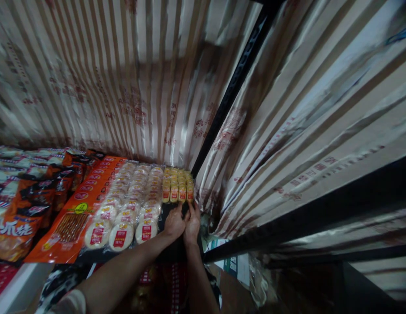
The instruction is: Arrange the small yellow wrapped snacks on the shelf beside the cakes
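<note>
Small yellow snack packets with red-and-white labels stand in several short rows at the right end of a display shelf. My left hand reaches to the front of these rows, its fingers bent and closed at the lower edge of a packet. Close beside it, my right hand has its fingers together at the front packet of the rightmost row. The fingertips are small and dim here. Left of the yellow packets are rows of round white crackers in clear wrappers with red labels.
Further left lie an orange snack bag with a clear window and orange-and-black snack bags. Striped, printed plastic sheeting hangs behind. A black metal post rises at the shelf's corner; a dark bar runs right.
</note>
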Demonstrator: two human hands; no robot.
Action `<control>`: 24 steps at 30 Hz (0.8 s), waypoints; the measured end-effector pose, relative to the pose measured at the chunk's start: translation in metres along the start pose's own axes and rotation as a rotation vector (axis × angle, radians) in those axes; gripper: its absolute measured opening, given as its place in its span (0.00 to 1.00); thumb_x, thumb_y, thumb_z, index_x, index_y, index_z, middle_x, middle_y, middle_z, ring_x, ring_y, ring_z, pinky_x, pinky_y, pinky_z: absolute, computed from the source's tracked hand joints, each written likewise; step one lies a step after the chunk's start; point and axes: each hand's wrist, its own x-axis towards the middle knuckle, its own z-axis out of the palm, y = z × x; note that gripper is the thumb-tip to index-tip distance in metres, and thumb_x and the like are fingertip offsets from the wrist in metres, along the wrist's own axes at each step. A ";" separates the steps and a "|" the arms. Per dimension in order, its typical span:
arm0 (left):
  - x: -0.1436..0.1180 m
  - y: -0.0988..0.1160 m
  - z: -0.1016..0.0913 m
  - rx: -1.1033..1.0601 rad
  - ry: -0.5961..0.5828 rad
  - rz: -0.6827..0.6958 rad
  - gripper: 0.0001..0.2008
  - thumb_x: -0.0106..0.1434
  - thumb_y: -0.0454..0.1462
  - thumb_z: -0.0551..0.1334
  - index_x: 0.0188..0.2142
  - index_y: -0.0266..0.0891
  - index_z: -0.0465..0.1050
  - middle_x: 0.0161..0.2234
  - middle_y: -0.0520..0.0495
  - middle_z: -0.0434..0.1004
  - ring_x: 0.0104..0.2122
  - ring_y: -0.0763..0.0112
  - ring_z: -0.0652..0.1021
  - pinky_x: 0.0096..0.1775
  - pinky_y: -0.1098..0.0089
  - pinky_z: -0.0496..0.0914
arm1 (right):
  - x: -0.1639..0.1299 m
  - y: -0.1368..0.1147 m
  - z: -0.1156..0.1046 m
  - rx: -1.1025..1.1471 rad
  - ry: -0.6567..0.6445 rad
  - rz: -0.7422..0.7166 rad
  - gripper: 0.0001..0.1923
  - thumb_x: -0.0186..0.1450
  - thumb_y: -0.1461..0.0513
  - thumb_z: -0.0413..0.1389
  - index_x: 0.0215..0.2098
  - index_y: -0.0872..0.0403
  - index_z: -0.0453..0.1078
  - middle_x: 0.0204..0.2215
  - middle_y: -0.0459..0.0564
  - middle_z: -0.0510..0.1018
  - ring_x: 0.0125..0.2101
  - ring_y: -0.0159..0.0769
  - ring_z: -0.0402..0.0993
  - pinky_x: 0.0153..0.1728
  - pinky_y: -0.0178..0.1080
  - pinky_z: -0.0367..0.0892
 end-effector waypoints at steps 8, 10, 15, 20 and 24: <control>-0.038 -0.004 0.004 -0.061 0.049 0.103 0.13 0.64 0.37 0.51 0.37 0.38 0.75 0.36 0.46 0.77 0.39 0.70 0.75 0.43 0.73 0.66 | -0.031 -0.016 -0.025 0.006 -0.030 0.017 0.22 0.60 0.60 0.42 0.43 0.58 0.73 0.47 0.60 0.73 0.46 0.41 0.70 0.46 0.44 0.67; -0.047 -0.008 0.004 -0.088 0.033 0.102 0.13 0.64 0.36 0.51 0.37 0.38 0.75 0.36 0.46 0.77 0.38 0.70 0.75 0.43 0.73 0.67 | -0.042 -0.020 -0.029 0.040 -0.024 0.027 0.21 0.60 0.60 0.43 0.43 0.58 0.74 0.46 0.59 0.74 0.45 0.40 0.71 0.45 0.44 0.67; -0.074 -0.021 0.008 -0.175 0.025 0.142 0.14 0.62 0.33 0.51 0.39 0.38 0.75 0.38 0.44 0.77 0.39 0.66 0.75 0.44 0.69 0.69 | -0.074 -0.031 -0.040 0.114 -0.034 0.048 0.20 0.60 0.59 0.44 0.41 0.57 0.74 0.42 0.58 0.77 0.42 0.40 0.73 0.43 0.42 0.69; -0.107 -0.029 0.002 -0.214 -0.048 0.104 0.18 0.59 0.28 0.48 0.37 0.39 0.75 0.39 0.43 0.76 0.41 0.62 0.75 0.48 0.62 0.69 | -0.111 -0.036 -0.044 0.123 -0.073 0.051 0.19 0.60 0.57 0.46 0.41 0.57 0.73 0.39 0.57 0.77 0.41 0.41 0.74 0.41 0.42 0.69; -0.133 -0.040 -0.007 -0.223 -0.088 0.093 0.18 0.59 0.30 0.49 0.41 0.42 0.75 0.39 0.43 0.77 0.43 0.61 0.75 0.49 0.62 0.68 | -0.138 -0.040 -0.044 0.096 -0.100 0.041 0.18 0.62 0.56 0.44 0.40 0.54 0.72 0.38 0.56 0.78 0.40 0.43 0.74 0.42 0.45 0.69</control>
